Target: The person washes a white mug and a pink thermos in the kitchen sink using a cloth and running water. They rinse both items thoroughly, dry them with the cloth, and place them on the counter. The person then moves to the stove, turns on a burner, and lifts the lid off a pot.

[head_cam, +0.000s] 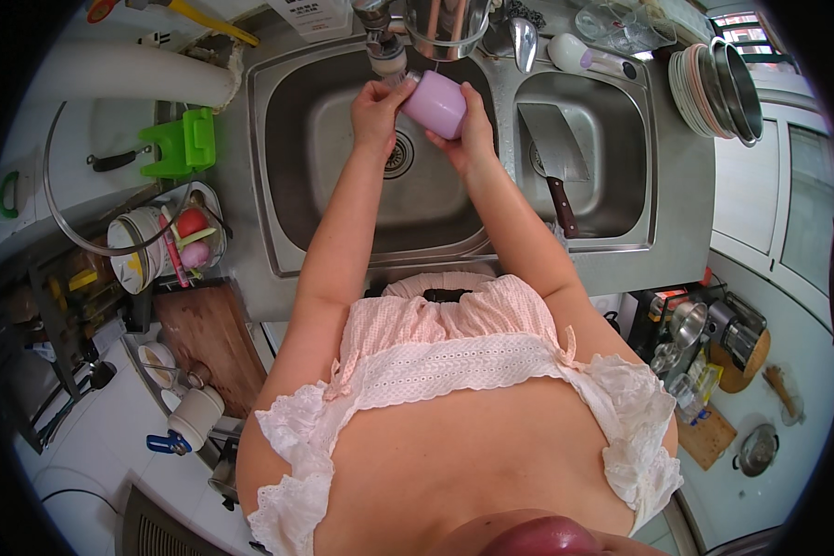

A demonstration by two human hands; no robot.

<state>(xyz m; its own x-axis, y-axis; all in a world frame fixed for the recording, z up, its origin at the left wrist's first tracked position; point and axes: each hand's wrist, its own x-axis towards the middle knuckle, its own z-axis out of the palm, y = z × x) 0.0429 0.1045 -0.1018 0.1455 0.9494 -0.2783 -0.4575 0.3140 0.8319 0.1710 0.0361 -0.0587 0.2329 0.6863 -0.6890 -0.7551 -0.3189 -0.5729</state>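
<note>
Above the larger basin of a stainless steel double sink (260, 174), both hands hold a pink-purple bottle or cup (439, 104), tilted, its mouth toward the tap (387, 52). My left hand (379, 115) has its fingers at the metallic mouth, close under the tap. My right hand (469, 132) grips the rounded body near its base. Whether water runs is hard to tell. In the smaller basin lies a cleaver (556, 142), its dark handle resting toward the near edge.
Stacked plates and metal bowls (716, 90) stand right of the sink. A white ladle-like utensil (570, 53) and a utensil holder (445, 31) sit behind it. At left are a green plastic rack (184, 142), bowls (135, 243) and a wooden cutting board (212, 347).
</note>
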